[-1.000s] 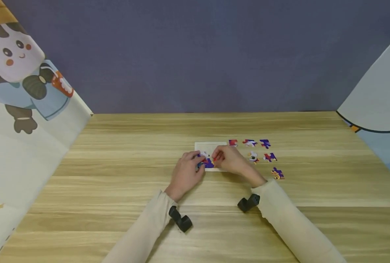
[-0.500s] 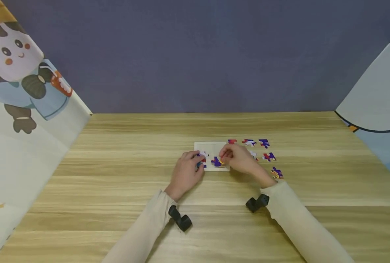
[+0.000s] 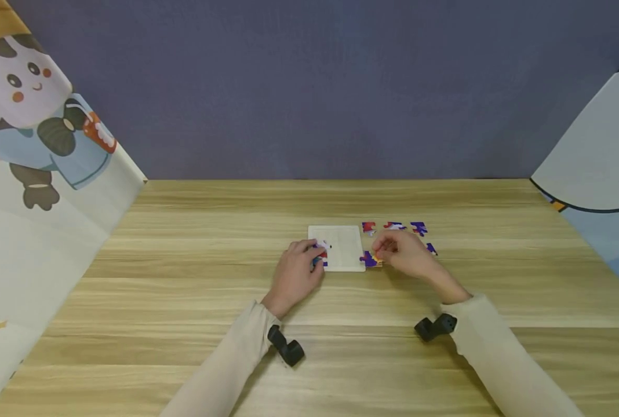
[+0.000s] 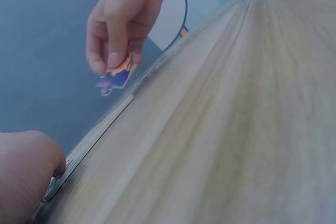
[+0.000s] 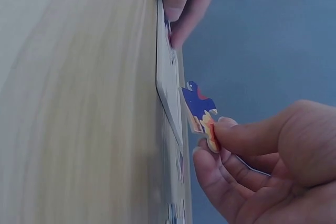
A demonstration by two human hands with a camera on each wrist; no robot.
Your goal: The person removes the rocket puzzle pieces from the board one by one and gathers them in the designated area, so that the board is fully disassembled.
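Note:
Near the right edge of a pale puzzle tray [image 3: 345,246], my right hand [image 3: 404,252] pinches a purple jigsaw piece [image 5: 198,104] with yellow and red on it between thumb and fingers. The left wrist view shows this piece raised above the table, tilted, its tab pointing down. My left hand [image 3: 297,271] rests on the tray's left side, its fingers bent over a few joined puzzle pieces [image 3: 321,253]. Those pieces show white, red and purple, and the fingers partly cover them. Bare pale tray shows to their right.
Loose jigsaw pieces lie right of the tray: a red one [image 3: 368,227], a white and red one [image 3: 395,225] and a purple one [image 3: 419,228]. Another purple piece [image 3: 432,249] shows behind my right hand. A dark blue panel [image 3: 335,87] stands along the table's back edge.
My right hand has moved right, lifting the purple piece away from the joined pieces and past the tray's right edge. My left hand has stayed in place.

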